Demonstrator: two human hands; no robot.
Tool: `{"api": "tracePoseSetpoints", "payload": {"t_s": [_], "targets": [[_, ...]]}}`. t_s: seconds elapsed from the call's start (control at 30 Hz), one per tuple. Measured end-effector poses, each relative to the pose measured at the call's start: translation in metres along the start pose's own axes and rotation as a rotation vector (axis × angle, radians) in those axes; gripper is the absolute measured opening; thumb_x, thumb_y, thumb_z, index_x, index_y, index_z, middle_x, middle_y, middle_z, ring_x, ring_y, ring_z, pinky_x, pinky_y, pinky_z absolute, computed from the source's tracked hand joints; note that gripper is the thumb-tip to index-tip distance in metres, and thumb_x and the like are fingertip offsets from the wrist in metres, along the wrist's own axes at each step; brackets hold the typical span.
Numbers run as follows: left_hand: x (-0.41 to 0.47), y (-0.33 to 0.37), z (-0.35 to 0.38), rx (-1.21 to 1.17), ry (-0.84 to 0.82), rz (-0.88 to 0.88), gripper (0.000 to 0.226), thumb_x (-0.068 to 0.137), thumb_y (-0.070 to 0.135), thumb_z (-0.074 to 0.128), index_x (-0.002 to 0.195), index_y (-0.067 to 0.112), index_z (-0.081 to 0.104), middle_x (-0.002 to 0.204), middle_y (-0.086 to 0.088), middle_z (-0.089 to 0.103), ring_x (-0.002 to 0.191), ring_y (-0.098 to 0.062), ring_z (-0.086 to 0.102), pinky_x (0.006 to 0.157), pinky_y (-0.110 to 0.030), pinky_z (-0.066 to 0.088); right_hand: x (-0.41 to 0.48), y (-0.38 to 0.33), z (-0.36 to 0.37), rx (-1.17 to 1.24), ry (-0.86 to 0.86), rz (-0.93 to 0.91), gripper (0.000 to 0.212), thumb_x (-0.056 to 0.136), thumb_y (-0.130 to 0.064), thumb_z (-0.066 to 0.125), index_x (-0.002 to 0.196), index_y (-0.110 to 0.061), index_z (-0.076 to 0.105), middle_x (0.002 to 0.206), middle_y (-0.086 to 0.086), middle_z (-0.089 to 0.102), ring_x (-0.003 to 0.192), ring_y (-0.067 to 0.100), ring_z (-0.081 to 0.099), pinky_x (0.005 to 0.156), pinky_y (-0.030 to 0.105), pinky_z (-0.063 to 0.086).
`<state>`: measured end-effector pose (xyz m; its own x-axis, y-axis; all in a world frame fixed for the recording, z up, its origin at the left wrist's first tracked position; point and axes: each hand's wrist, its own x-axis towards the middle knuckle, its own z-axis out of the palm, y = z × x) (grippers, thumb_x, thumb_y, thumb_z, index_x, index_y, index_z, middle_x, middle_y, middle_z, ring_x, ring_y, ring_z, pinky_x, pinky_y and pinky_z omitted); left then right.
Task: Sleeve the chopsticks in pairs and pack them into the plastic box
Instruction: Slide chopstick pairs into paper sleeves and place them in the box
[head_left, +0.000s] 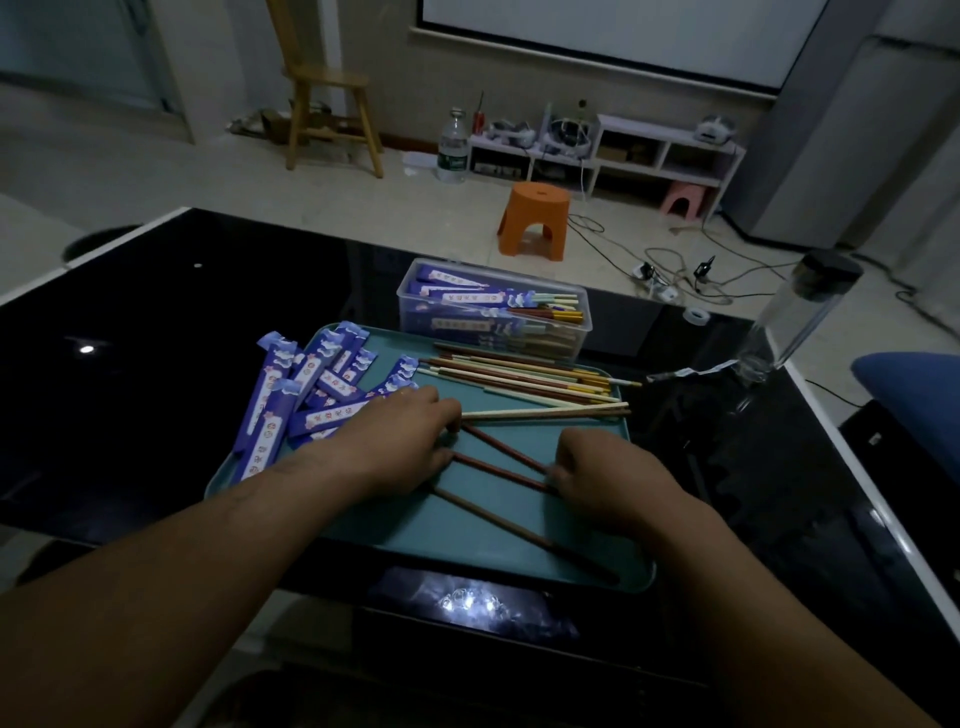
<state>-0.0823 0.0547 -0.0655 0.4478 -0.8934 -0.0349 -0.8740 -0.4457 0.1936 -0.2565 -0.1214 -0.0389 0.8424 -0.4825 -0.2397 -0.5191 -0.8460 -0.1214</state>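
A teal tray (467, 540) lies on the black table. Two reddish-brown chopsticks (498, 457) stretch between my hands: my left hand (410, 436) holds their left ends, and my right hand (597, 473) pinches their right ends. A third dark chopstick (524, 535) lies loose below them. Several loose chopsticks (524, 379) are piled at the tray's far side. Purple paper sleeves (306, 389) are heaped on the tray's left. Behind the tray, the clear plastic box (493, 306) holds several sleeved pairs.
A clear bottle with a dark cap (795, 317) stands at the table's right edge, with a paper strip (685, 371) beside it. A roll of tape (695, 315) lies near the far edge. An orange stool (535, 218) stands on the floor beyond.
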Motion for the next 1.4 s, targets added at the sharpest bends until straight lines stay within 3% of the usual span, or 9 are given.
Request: {"api": "tracePoseSetpoints", "payload": {"t_s": [0.2, 0.4, 0.73, 0.9, 1.03, 1.13, 1.23, 1.33, 1.4], "targets": [[0.001, -0.001, 0.002, -0.051, -0.004, -0.018, 0.046, 0.095, 0.048, 0.061, 0.138, 0.041, 0.047, 0.123, 0.006, 0.048, 0.113, -0.016, 0.05, 0.095, -0.04, 0.05, -0.002, -0.015, 0.005, -0.013, -0.009, -0.105, 0.021, 0.097, -0.046, 0.061, 0.099, -0.032, 0.045, 0.098, -0.006, 0.046, 0.089, 0.017, 0.048, 0.074, 0.035, 0.039], [-0.002, 0.002, 0.002, 0.006, 0.032, 0.032, 0.022, 0.098, 0.047, 0.057, 0.119, 0.042, 0.057, 0.11, 0.005, 0.044, 0.107, -0.019, 0.047, 0.088, -0.039, 0.044, 0.0, -0.018, 0.008, -0.011, 0.006, -0.072, 0.019, 0.091, -0.042, 0.063, 0.093, -0.026, 0.052, 0.094, -0.002, 0.053, 0.083, 0.022, 0.052, 0.07, 0.033, 0.041], [-0.001, 0.011, 0.001, 0.094, -0.054, 0.081, 0.011, 0.102, 0.034, 0.049, 0.113, 0.034, 0.052, 0.119, 0.001, 0.054, 0.121, -0.025, 0.045, 0.103, -0.048, 0.035, 0.006, -0.02, 0.016, 0.009, 0.007, -0.161, 0.015, 0.089, -0.036, 0.063, 0.096, -0.03, 0.051, 0.1, -0.004, 0.049, 0.091, 0.019, 0.049, 0.08, 0.037, 0.047], [-0.003, 0.01, -0.001, 0.096, -0.071, 0.11, 0.009, 0.104, 0.032, 0.044, 0.111, 0.034, 0.05, 0.116, 0.003, 0.051, 0.112, -0.021, 0.046, 0.099, -0.044, 0.035, 0.007, -0.016, 0.02, 0.046, 0.064, -0.169, 0.011, 0.094, -0.04, 0.057, 0.098, -0.03, 0.054, 0.098, -0.004, 0.053, 0.09, 0.019, 0.053, 0.076, 0.036, 0.045], [-0.002, 0.008, -0.008, -0.03, -0.02, 0.097, 0.01, 0.103, 0.024, 0.044, 0.106, 0.031, 0.049, 0.103, 0.006, 0.055, 0.099, -0.02, 0.052, 0.083, -0.039, 0.036, 0.009, -0.014, 0.019, 0.07, 0.092, -0.176, 0.012, 0.1, -0.044, 0.055, 0.096, -0.032, 0.052, 0.095, -0.008, 0.053, 0.086, 0.015, 0.051, 0.069, 0.034, 0.04], [-0.001, 0.006, -0.011, -0.051, -0.021, 0.115, 0.011, 0.105, 0.034, 0.043, 0.111, 0.032, 0.052, 0.097, 0.009, 0.05, 0.092, -0.016, 0.049, 0.08, -0.038, 0.04, 0.01, -0.013, 0.019, 0.102, 0.116, -0.171, 0.01, 0.102, -0.043, 0.052, 0.097, -0.035, 0.052, 0.098, -0.008, 0.054, 0.091, 0.016, 0.054, 0.075, 0.036, 0.042], [0.0, 0.004, -0.01, -0.067, -0.027, 0.039, 0.016, 0.107, 0.043, 0.038, 0.101, 0.032, 0.048, 0.093, 0.006, 0.048, 0.089, -0.018, 0.052, 0.076, -0.038, 0.041, 0.009, -0.016, 0.024, 0.071, 0.367, -0.186, 0.016, 0.099, -0.041, 0.057, 0.112, -0.032, 0.057, 0.108, -0.006, 0.056, 0.106, 0.019, 0.053, 0.089, 0.041, 0.044], [0.006, 0.004, -0.017, -0.206, 0.019, -0.124, 0.023, 0.109, 0.043, 0.037, 0.096, 0.027, 0.048, 0.09, 0.003, 0.05, 0.085, -0.02, 0.05, 0.07, -0.036, 0.034, 0.003, -0.022, 0.011, 0.121, 0.858, -0.229, 0.018, 0.092, -0.03, 0.066, 0.107, -0.021, 0.061, 0.104, 0.0, 0.058, 0.099, 0.021, 0.051, 0.082, 0.038, 0.04], [0.008, 0.007, -0.023, -0.346, 0.064, -0.178, 0.026, 0.109, 0.043, 0.038, 0.094, 0.025, 0.05, 0.083, 0.006, 0.05, 0.082, -0.019, 0.049, 0.066, -0.035, 0.032, -0.002, -0.026, 0.001, 0.243, 0.89, -0.233, 0.008, 0.095, -0.03, 0.064, 0.098, -0.023, 0.06, 0.096, -0.004, 0.06, 0.089, 0.016, 0.053, 0.074, 0.034, 0.042]]}}
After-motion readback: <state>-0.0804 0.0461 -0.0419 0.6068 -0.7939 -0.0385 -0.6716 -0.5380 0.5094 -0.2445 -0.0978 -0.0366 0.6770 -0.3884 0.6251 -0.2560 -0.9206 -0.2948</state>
